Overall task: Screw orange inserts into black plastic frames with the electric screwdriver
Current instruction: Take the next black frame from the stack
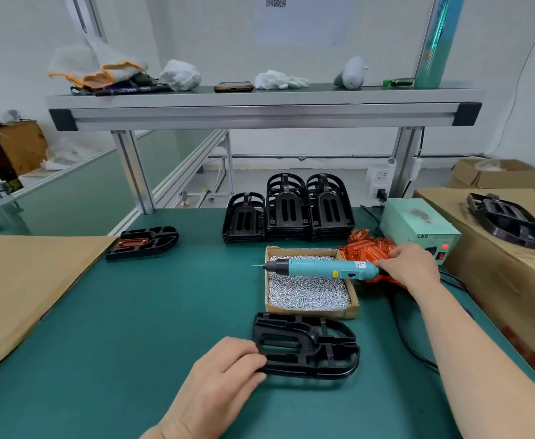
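Observation:
A black plastic frame (307, 345) lies flat on the green mat near the front. My left hand (225, 372) grips its left edge, fingers curled over the rim. The teal electric screwdriver (316, 268) lies across a cardboard box of silver screws (307, 293), with its bit pointing left. My right hand (408, 264) is on the pile of orange inserts (367, 248), just behind the screwdriver's rear end. Its fingers bend down into the pile, and what they hold is hidden. One frame with an orange insert fitted (142, 239) lies at the left.
Three stacks of black frames (288, 210) stand behind the screw box. A pale green power supply (418, 226) sits at the right, its black cable (408, 340) trailing over the mat. Cardboard boxes (494, 267) flank the right, one bearing another frame (506, 220). Cardboard sheet (22, 286) at left.

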Demonstrator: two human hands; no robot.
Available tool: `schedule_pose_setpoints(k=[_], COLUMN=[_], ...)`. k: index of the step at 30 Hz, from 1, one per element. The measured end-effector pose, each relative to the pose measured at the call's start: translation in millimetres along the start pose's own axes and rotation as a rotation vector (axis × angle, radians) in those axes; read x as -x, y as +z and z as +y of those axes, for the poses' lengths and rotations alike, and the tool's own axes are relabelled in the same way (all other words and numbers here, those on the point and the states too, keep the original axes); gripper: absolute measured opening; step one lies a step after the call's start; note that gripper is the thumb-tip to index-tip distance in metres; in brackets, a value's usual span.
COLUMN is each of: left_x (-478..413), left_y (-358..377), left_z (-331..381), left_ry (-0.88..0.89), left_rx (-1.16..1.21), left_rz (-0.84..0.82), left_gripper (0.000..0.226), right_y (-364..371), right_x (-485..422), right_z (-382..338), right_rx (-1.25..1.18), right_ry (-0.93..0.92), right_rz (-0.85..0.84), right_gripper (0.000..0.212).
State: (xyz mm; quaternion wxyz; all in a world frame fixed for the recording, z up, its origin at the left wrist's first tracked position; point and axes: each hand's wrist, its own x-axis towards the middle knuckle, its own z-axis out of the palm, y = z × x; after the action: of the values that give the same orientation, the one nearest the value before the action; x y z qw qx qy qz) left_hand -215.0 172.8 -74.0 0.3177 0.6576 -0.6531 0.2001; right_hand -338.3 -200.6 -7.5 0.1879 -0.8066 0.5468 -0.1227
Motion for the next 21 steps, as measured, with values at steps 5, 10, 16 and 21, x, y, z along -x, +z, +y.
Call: schedule_pose_setpoints(k=[5,10,16,21], left_x=[-2,-4,-5,-6], left_y=[-2,-3,-3,-3], left_z=[2,3,4,8], left_ry=[-0.002,-0.014,-0.058,-0.077], left_rx=[0.022,0.041,0.051,0.007], left_rz=[-0.121,-0.172,-0.188,-0.204], left_gripper=[0.013,0.014,0.018,0.019], right_y=[1,-1,-2,8], right_x=[1,7,27,48], right_z=[1,0,-6,-9], right_rx=[-0.018,-0.107,-0.37,-0.494], right_ry=[0.007,-0.042,-0.221,-0.321], right_rz=[0.034,0.141,0.253,0.271], right_gripper=[0.029,0.038,0.037,0.035])
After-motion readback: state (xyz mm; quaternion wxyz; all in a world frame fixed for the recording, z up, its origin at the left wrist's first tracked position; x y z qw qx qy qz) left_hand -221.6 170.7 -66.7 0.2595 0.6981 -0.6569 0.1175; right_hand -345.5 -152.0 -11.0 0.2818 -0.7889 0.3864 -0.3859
